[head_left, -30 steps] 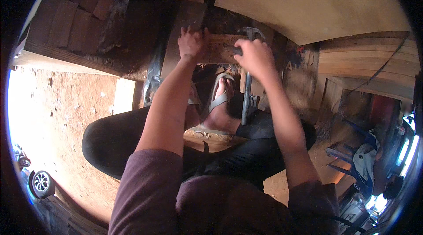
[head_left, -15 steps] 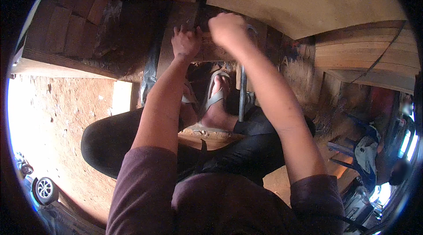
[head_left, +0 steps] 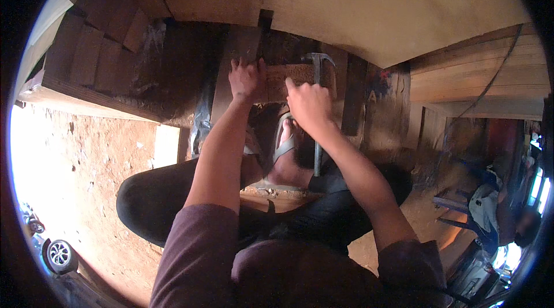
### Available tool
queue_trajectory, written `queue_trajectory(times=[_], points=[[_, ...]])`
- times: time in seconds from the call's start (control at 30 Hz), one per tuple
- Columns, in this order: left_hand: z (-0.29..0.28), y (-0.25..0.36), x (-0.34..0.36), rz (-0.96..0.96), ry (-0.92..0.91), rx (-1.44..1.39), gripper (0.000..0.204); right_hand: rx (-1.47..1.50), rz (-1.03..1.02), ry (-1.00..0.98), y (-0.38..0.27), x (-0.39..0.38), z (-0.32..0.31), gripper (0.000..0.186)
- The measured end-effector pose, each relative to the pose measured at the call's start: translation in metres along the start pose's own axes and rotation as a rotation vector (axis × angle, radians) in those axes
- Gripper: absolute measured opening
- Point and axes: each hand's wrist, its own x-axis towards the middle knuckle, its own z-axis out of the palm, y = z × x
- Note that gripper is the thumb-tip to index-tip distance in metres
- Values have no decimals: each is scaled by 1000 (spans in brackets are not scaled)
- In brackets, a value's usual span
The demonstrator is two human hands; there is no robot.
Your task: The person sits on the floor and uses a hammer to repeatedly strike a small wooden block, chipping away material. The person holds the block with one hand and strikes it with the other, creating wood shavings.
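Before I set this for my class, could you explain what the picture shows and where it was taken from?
No machine here: these are a person's bare hands, seen from a head-worn camera looking down. Its wide lens bends straight edges. The left hand is at the left end of a piece of wood. A hammer appears to lie across the wood's right part. The right hand overlaps its handle in view; what its grip holds, if anything, I cannot tell. Nearer the body is a sandalled foot.
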Motion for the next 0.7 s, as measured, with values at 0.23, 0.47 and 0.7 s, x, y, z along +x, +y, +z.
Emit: queue_trajectory(times=[0.23,0.47,0.7], points=[[5,-2,-2,6,17,-23,49,200,69,-8,31,9,-12,36],[6,-2,-4,-1,95,-27,53,482,120,-250,66,62,-22,41],[-9,6,-2,-42,13,-49,52,408,319,-618,46,101,-44,37]])
